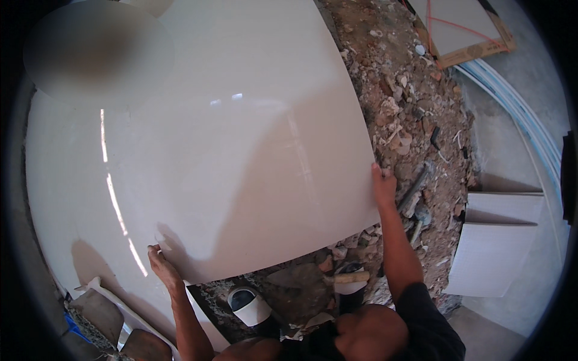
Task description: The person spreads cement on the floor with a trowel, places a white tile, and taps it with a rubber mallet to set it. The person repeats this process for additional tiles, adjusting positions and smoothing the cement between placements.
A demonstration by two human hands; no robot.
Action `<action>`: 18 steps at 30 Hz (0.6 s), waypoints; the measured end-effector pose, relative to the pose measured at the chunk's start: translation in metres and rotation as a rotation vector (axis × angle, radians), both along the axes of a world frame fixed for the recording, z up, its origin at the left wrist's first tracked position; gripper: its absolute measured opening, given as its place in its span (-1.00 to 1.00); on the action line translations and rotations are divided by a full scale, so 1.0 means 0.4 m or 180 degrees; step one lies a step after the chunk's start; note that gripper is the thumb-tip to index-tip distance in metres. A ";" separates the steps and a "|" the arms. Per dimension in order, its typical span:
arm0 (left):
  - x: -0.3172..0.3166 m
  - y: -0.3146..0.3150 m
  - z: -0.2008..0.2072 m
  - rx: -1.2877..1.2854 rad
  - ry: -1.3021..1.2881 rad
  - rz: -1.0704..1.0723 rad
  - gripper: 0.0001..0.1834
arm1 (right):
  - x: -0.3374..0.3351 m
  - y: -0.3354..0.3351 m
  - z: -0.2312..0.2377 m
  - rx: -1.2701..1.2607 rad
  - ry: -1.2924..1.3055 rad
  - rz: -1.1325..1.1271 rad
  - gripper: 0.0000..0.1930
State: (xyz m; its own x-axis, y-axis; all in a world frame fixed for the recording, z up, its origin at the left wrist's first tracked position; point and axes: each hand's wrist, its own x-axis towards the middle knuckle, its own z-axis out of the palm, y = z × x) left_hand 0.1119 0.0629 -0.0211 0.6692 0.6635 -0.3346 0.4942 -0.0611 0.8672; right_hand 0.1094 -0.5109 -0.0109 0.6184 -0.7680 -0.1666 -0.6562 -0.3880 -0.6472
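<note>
A large glossy cream tile (271,150) lies in front of me, its near edge over rubble and its right edge beside bare earth. My right hand (384,183) is closed on that right edge, thumb uppermost; its other fingers are partly hidden. Near the tile's front left corner, my left hand (162,263) has its fingers bent against the tile's left side. A joint with the pale surface beyond that hand is hard to make out. Light streaks and dark shadows lie across the shiny face.
Rubble and soil (391,102) run along the right, with a mallet (421,216) on them. White panels (494,259), bluish pipes (518,114) and a strapped pack (463,30) stand farther right. My knee (370,331) is below. A blurred round shape (90,54) covers the upper left.
</note>
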 end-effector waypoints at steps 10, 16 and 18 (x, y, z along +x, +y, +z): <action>0.139 0.081 0.175 0.2367 -0.0590 -0.0971 -0.43 | 0.106 0.010 0.112 -0.1231 0.0004 0.1057 -0.50; 0.397 -0.176 0.062 0.3332 0.0438 -0.2461 -0.17 | 0.331 0.148 0.107 -0.1879 0.0226 0.1990 -0.34; 0.414 -0.265 0.018 0.3287 0.0240 -0.2674 -0.15 | 0.366 0.241 0.046 -0.2154 0.0415 0.2290 -0.29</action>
State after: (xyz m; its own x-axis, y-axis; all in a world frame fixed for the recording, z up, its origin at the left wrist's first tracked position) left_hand 0.2775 -0.0430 -0.0137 0.9994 0.0312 0.0147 0.0274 -0.9770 0.2114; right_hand 0.2558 -0.4147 0.0074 0.9821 -0.1756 0.0683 -0.1698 -0.9820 -0.0822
